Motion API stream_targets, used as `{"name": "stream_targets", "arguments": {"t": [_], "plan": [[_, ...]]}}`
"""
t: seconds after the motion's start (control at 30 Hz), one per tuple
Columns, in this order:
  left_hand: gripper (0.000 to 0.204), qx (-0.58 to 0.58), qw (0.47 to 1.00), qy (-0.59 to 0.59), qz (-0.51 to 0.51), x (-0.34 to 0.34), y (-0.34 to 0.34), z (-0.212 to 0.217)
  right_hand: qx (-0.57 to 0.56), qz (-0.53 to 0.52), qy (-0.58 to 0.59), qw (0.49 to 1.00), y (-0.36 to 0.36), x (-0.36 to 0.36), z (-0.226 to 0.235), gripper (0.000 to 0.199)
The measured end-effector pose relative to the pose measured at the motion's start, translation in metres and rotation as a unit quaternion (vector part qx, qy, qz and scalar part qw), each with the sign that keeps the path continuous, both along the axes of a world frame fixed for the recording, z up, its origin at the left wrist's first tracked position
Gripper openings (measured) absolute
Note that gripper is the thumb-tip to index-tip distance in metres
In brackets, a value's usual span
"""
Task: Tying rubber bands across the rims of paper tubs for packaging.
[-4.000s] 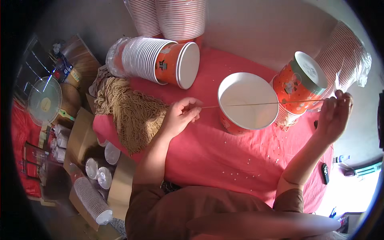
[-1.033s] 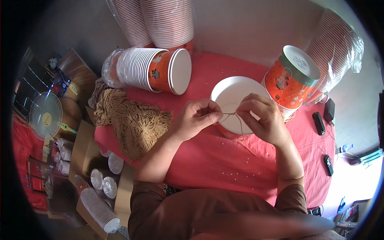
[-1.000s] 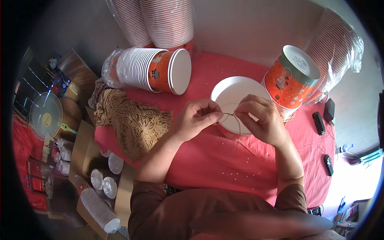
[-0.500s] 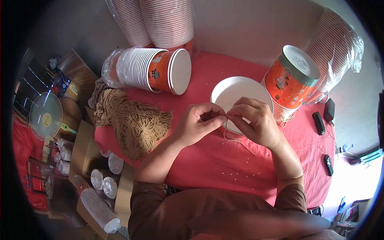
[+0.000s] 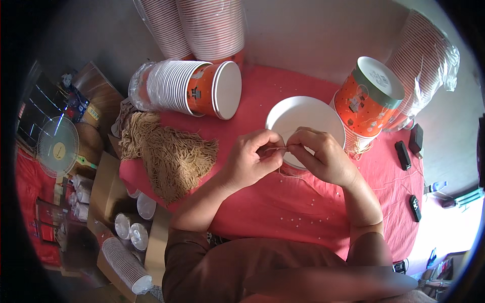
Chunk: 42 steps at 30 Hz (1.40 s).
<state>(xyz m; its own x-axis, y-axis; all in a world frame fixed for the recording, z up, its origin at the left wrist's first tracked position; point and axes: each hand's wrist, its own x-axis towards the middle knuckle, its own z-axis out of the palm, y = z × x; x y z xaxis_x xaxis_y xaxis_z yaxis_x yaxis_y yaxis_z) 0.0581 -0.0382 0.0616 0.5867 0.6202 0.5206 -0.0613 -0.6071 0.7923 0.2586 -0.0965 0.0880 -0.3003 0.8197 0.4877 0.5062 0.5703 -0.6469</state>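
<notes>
String [image 5: 275, 148], thin and tan, runs through tight pinches of left hand [image 5: 253, 156] and right hand [image 5: 323, 155], inside red-clothed tabletop [image 5: 247, 212]'s near edge.

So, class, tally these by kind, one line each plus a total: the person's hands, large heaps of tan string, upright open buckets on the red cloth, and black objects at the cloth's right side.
Hands: 2 (left hand, right hand)
Tan string heap: 1
Upright open bucket: 1
Black objects: 3 (remote, bar-shaped object, boxy object)
Total: 7
</notes>
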Motion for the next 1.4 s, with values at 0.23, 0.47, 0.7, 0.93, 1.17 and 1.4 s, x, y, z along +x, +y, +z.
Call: {"name": "stream_targets", "arguments": {"t": [0.23, 0.47, 0.7, 0.93, 1.17, 1.4], "plan": [[0.013, 0.095, 0.995, -0.029, 0.017, 0.002, 0.001, -0.003, -0.092, 0.012, 0.02, 0.995, -0.002, 0.003, 0.002, 0.006], [0.015, 0.069, 0.995, -0.063, -0.046, 0.001, 0.007, -0.008, -0.129, 0.037, 0.095, 0.986, 0.001, 0.007, -0.002, 0.012], [0.011, -0.033, 0.99, -0.083, -0.105, -0.001, 0.007, -0.012, -0.196, 0.065, 0.117, 0.972, 0.004, 0.013, -0.003, 0.019], [0.005, -0.113, 0.989, -0.039, -0.082, -0.002, 0.003, -0.011, -0.021, 0.049, 0.097, 0.994, 0.005, 0.003, -0.01, 0.015], [0.004, -0.207, 0.971, -0.103, -0.055, 0.001, 0.004, -0.016, -0.035, -0.069, 0.008, 0.997, -0.012, -0.017, -0.006, 0.025], [0.006, -0.278, 0.95, -0.127, -0.055, 0.004, 0.003, -0.014, 0.23, -0.048, -0.041, 0.971, 0.002, -0.018, -0.011, 0.022]]}}
